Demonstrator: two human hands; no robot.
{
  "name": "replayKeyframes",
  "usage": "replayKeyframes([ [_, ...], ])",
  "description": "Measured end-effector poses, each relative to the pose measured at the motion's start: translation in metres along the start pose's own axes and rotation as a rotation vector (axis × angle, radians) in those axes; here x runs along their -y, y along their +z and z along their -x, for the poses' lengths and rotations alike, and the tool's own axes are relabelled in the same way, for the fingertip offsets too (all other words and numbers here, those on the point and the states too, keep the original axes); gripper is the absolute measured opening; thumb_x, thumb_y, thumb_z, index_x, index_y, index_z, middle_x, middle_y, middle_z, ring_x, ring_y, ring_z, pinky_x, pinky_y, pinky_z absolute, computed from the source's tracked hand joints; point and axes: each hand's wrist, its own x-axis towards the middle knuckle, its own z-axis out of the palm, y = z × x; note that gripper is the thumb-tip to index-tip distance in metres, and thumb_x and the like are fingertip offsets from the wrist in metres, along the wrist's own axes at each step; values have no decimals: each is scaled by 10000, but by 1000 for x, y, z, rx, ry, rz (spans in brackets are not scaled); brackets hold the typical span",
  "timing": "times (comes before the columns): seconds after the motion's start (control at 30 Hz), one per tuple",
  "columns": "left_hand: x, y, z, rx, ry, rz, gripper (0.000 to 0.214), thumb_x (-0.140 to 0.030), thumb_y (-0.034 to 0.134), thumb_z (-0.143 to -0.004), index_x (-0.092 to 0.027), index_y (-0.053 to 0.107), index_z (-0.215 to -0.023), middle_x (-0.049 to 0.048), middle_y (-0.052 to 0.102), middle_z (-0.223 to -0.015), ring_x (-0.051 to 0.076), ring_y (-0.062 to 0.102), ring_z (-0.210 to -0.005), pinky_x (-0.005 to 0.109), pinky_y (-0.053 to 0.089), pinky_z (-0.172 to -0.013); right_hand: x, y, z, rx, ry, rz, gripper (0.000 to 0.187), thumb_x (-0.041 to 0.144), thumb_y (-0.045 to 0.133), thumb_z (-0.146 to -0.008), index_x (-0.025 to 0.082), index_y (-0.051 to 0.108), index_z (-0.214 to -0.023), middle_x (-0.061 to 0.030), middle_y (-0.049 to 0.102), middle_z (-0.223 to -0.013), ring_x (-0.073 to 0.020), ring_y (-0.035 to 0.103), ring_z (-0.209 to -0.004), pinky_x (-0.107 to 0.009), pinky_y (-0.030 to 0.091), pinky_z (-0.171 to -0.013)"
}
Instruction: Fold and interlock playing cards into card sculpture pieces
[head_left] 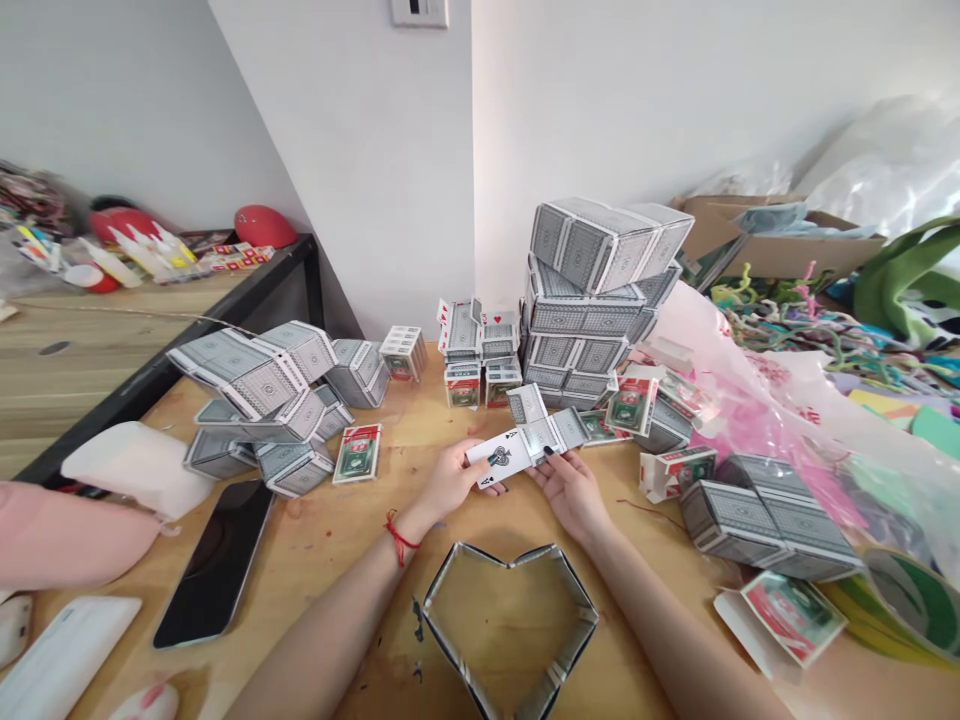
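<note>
My left hand (451, 480) is closed on a playing card, an ace of spades (491, 458), its face turned up. My right hand (574, 492) pinches a small joined piece of folded cards (545, 437) with grey patterned backs, which meets the ace's right end. Whether the two are stuck together or only touching, I cannot tell. Below my hands a heart-shaped frame of cards (429, 602) stands on edge on the wooden table (405, 440). Just beyond the hands rises a tall stack of grey card boxes (581, 320).
More folded-card blocks stand at left (255, 375) and right (772, 515). A red and green card pack (358, 453) and a black phone (215, 565) lie left. Pink plastic (739, 370), an opened card box (791, 615) and tape rolls (892, 600) crowd the right.
</note>
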Motion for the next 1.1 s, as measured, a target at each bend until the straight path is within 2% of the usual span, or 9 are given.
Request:
replayKeyframes([
  [0.27,1,-1,0,43,24,-96,228,-248,530,-769,-116,510,-953,61,665,-775,163,652,-607,270,514,-548,0,0,1,2,0,31,205,233,738,-641,212,593,-784,-18,688,-852,-177,648,-825,-367,521,-800],
  [0.67,1,-3,-1,127,48,-200,227,-285,462,-799,-126,496,-959,27,631,-695,87,548,-439,185,392,-393,1,3,3,20,-1,77,231,261,735,-644,210,586,-813,-29,691,-888,-177,646,-828,-351,520,-781],
  [0.83,2,-5,-2,139,31,-228,227,-313,468,-797,-122,483,-918,17,610,-643,65,515,-392,155,336,-349,2,6,6,26,-17,86,223,257,736,-643,211,586,-802,-23,693,-868,-178,647,-820,-370,521,-791],
  [1.1,0,-7,-1,159,-18,-234,172,-263,457,-789,-131,483,-897,-7,588,-601,74,536,-395,149,344,-342,0,6,6,33,-26,128,269,278,751,-622,211,563,-804,-25,695,-878,-180,655,-790,-378,534,-774],
])
